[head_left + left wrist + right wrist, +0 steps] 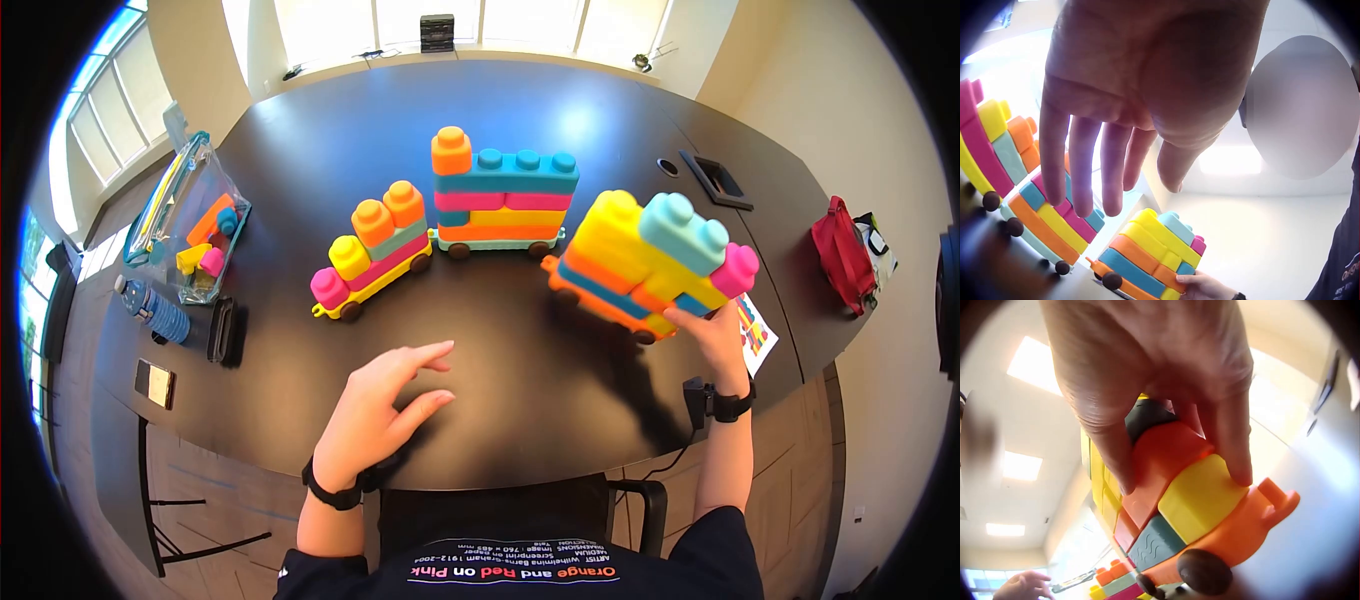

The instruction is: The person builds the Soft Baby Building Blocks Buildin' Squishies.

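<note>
The right hand [712,340] grips the rear end of a tall block wagon [640,265] on an orange wheeled base. In the right wrist view, thumb and fingers [1241,450] pinch it from both sides beside a yellow block [1204,497]. That wagon looks tilted. The left hand [385,410] hangs over the table's near side, fingers loosely bent, holding nothing. In the head view, a teal-topped wagon [505,210] stands at the middle, joined or close to a low yellow-based wagon [375,262] on its left.
At the left are a clear bag [190,220] of blocks, a water bottle [158,310], a black case [222,330] and a phone-like object [154,383]. A printed sheet [757,335] lies behind the right hand. A red bag [843,258] sits at the far right.
</note>
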Motion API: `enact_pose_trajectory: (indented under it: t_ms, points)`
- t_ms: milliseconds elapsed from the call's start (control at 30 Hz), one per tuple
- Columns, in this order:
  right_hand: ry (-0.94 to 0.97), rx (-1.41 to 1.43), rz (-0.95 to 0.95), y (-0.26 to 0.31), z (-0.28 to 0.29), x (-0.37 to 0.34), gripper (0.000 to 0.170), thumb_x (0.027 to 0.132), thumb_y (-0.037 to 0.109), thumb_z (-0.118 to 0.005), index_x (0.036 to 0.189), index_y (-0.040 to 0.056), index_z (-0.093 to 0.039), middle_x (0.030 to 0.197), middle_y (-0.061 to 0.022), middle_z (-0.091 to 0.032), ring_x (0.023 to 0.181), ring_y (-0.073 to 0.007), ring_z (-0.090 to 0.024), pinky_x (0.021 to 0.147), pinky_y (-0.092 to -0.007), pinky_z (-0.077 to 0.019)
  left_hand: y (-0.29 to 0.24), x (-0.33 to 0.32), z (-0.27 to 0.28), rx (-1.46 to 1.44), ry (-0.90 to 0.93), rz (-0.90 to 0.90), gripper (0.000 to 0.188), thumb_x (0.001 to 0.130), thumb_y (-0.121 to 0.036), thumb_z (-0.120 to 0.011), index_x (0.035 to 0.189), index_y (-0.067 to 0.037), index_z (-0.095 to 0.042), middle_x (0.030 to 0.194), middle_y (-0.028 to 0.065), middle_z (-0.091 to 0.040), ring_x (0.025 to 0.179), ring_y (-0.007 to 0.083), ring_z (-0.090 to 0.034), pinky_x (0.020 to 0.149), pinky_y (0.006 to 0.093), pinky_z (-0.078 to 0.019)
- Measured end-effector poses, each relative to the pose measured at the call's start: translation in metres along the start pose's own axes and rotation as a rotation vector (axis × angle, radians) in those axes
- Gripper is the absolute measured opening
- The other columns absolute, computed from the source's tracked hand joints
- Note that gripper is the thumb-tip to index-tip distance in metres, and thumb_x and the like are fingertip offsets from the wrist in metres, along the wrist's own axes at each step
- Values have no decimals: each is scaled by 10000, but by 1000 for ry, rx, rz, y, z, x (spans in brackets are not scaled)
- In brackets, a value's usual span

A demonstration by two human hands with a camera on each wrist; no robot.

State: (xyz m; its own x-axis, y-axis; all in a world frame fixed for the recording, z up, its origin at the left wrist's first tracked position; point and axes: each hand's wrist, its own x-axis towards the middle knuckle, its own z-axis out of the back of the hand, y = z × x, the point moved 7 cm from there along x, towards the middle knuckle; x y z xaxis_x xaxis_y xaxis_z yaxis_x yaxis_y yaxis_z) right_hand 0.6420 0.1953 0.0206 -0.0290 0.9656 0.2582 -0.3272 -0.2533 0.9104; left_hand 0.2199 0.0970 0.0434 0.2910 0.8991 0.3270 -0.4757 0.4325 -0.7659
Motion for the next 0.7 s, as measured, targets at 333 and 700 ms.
enact_pose_trajectory:
  t_ms: [333, 700]
  points:
    - [-154, -110, -42, -28, 5, 43, 553, 876, 147, -868, 1323, -22, -591, 1165, -104, -748, 1018, -182, -733, 872, -328, -590, 18, 1, 40, 140, -242, 62, 431, 910, -76, -787, 1330, -56, -693, 1231, 103, -741, 1150, 256, -709, 942, 396, -589]
    - [-132, -74, -68, -35, -1, 46, 569, 860, 134, -877, 1323, -13, -581, 1084, -96, -762, 911, -156, -740, 710, -290, -594, 105, 16, 102, 497, -479, 191, 608, 940, -197, -786, 1502, -123, -565, 1476, 89, -579, 1329, 276, -591, 1032, 475, -520]
